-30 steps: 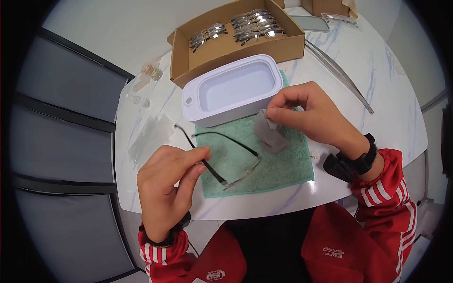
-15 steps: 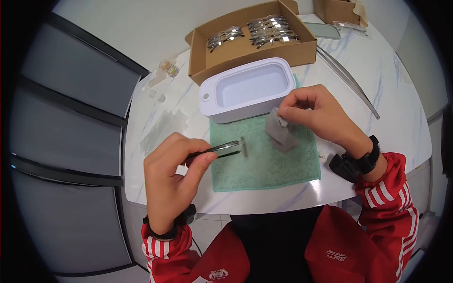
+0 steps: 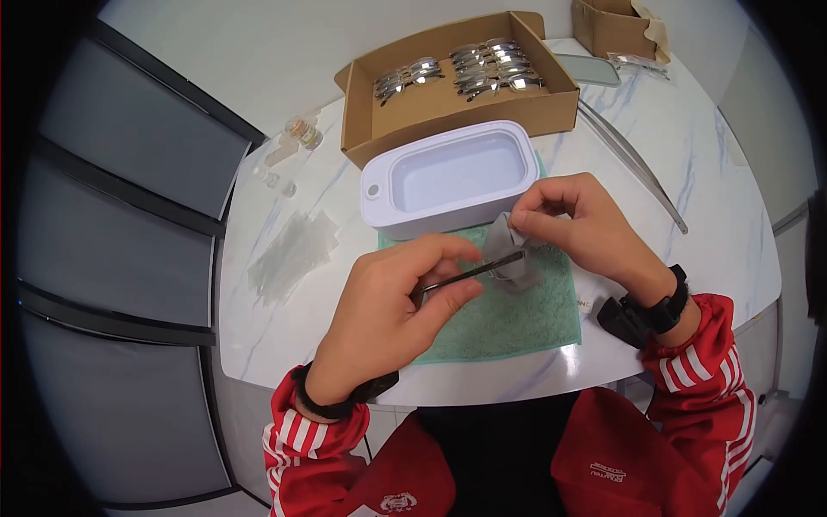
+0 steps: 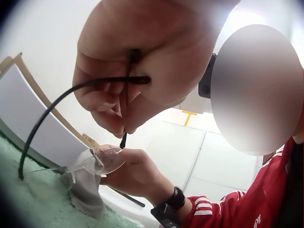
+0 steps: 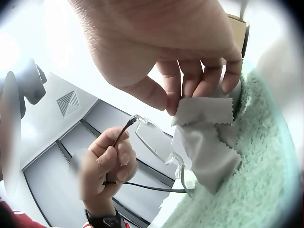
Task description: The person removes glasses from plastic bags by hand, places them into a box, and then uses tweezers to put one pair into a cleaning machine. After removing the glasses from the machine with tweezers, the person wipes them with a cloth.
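Dark-armed glasses with clear frames [image 5: 154,142] are held by one temple in my left hand [image 3: 392,306], between thumb and fingers. The other temple [image 4: 47,111] curves free below that hand in the left wrist view. My right hand [image 3: 586,224] pinches the top edge of a grey cloth [image 5: 209,147] with zigzag edges, which hangs down over the green towel [image 3: 465,332]. The lenses are right beside the cloth; whether they touch it I cannot tell.
Behind the hands stands a white oblong basin [image 3: 431,215]. A cardboard box [image 3: 362,129] with several pairs of glasses is behind it. Clear plastic sleeves [image 3: 293,258] and small bottles [image 3: 280,183] lie left; a long metal strip [image 3: 637,164] lies right.
My left hand has moved right and turned the glasses, bringing their lens end from over the towel up to the cloth. The right hand still pinches the cloth in about the same place.
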Available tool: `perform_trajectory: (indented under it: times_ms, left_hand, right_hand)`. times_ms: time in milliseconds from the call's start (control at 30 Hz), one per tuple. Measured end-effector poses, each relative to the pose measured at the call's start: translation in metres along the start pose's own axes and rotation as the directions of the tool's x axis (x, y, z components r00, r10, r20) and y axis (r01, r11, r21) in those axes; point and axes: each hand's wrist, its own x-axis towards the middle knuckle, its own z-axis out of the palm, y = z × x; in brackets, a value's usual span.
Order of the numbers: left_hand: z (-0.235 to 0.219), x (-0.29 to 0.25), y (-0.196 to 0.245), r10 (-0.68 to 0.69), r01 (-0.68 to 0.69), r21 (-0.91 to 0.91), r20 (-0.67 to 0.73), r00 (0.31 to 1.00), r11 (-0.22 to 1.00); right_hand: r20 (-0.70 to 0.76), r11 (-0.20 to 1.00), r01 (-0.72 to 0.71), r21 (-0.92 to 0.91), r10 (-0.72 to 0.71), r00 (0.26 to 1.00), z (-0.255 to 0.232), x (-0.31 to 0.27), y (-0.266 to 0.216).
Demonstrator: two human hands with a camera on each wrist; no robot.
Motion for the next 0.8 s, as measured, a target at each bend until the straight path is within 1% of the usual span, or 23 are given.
perform_trajectory:
  times_ms: [33,67,133,167,233,267,333,367,433,467,500,567,600,667,800]
  left_hand:
    - [-0.001,0.001,-0.002,-0.039,0.04,-0.029,0.023,0.999,0.999]
    - [-0.002,0.002,-0.004,-0.029,0.03,-0.029,0.027,0.999,0.999]
    - [-0.005,0.002,-0.009,-0.079,0.084,-0.112,0.047,0.996,0.99]
    - [-0.005,0.003,-0.013,-0.082,0.087,-0.116,0.05,0.995,0.989]
    - [-0.005,0.004,-0.019,-0.162,0.164,-0.377,0.038,0.986,0.912]
    - [-0.008,0.003,-0.017,-0.17,0.172,-0.379,0.038,0.985,0.909]
    - [-0.022,0.001,-0.001,-0.348,0.362,-0.48,0.122,0.929,0.799]
    - [-0.027,-0.002,0.004,-0.353,0.368,-0.482,0.126,0.927,0.795]
    - [-0.036,-0.01,0.012,-0.374,0.39,-0.498,0.136,0.917,0.775]
    - [-0.04,-0.012,0.015,-0.391,0.425,-0.476,0.174,0.904,0.77]
    - [-0.042,-0.013,0.015,-0.396,0.429,-0.479,0.175,0.902,0.766]
    - [-0.044,-0.014,0.013,-0.355,0.432,-0.401,0.254,0.9,0.808]
    - [-0.044,-0.012,0.011,-0.358,0.435,-0.404,0.254,0.898,0.804]
    - [-0.041,-0.003,0.005,-0.4,0.519,-0.369,0.354,0.845,0.771]
    - [-0.033,0.011,-0.008,-0.356,0.493,-0.337,0.393,0.848,0.802]
  right_hand:
    - [-0.001,1.0,0.007,0.01,-0.007,1.0,-0.001,0.0,-0.001]
    - [-0.01,1.0,0.01,0.007,-0.01,1.0,-0.002,0.0,-0.002]
    - [0.028,0.999,-0.048,-0.012,0.048,0.998,-0.003,-0.001,-0.004]
    - [0.028,0.998,-0.054,-0.012,0.054,0.998,-0.003,-0.001,-0.004]
    - [0.025,0.998,-0.061,0.004,0.061,0.998,-0.001,-0.001,-0.004]
    - [0.032,0.998,-0.067,0.006,0.067,0.997,0.0,0.0,-0.005]
    - [0.017,0.998,-0.063,-0.03,0.063,0.998,0.0,-0.001,-0.005]
    - [0.018,0.997,-0.07,-0.028,0.07,0.997,0.0,-0.001,-0.004]
    - [0.008,1.0,-0.027,0.0,0.027,1.0,0.002,-0.001,-0.003]
    - [0.012,0.999,-0.033,0.001,0.033,0.999,0.003,-0.001,-0.003]
    - [0.013,0.999,-0.035,-0.006,0.035,0.999,0.003,-0.001,-0.003]
    - [0.017,0.999,-0.04,-0.015,0.04,0.999,0.003,-0.001,-0.004]
    - [0.011,0.999,-0.045,-0.019,0.045,0.999,0.003,-0.001,-0.005]
    - [0.009,0.998,-0.053,-0.023,0.053,0.999,0.004,-0.001,-0.005]
    - [-0.009,0.997,-0.074,-0.027,0.074,0.997,0.003,0.0,-0.005]
